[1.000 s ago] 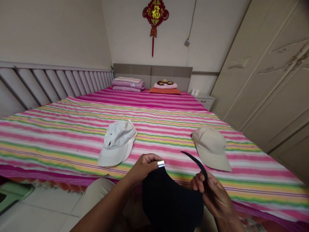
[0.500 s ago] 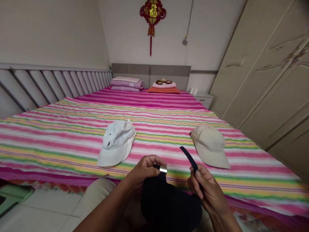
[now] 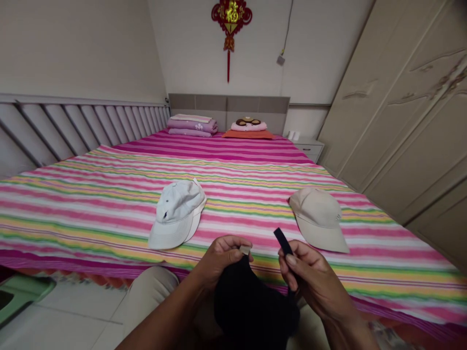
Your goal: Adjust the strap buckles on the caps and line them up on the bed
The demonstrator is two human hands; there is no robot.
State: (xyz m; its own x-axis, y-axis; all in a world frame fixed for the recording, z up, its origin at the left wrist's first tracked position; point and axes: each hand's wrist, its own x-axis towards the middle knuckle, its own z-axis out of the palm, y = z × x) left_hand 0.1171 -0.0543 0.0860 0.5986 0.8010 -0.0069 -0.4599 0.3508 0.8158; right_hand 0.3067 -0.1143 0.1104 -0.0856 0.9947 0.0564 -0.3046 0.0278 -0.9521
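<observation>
Currently, black strapback cap (image 3: 251,306) held at near edge of striped bedsheet (image 3: 241,182). Left hand (image 3: 223,260) pinching metal buckle (image 3: 244,250); right hand (image 3: 312,274) pinching strap (image 3: 282,240), loose end up. Strap apart from buckle; closure looks not yet fastened. White cap (image 3: 178,211), beige cap (image 3: 318,214) lying beyond, untouched.

The trousers (image 3: 144,294) are of a pale beige colour; they look plain and cover the rounded left knee (image 3: 158,278). The left hand (image 3: 219,260), the right hand (image 3: 312,274) and both visible forearms (image 3: 171,307) are bare.
</observation>
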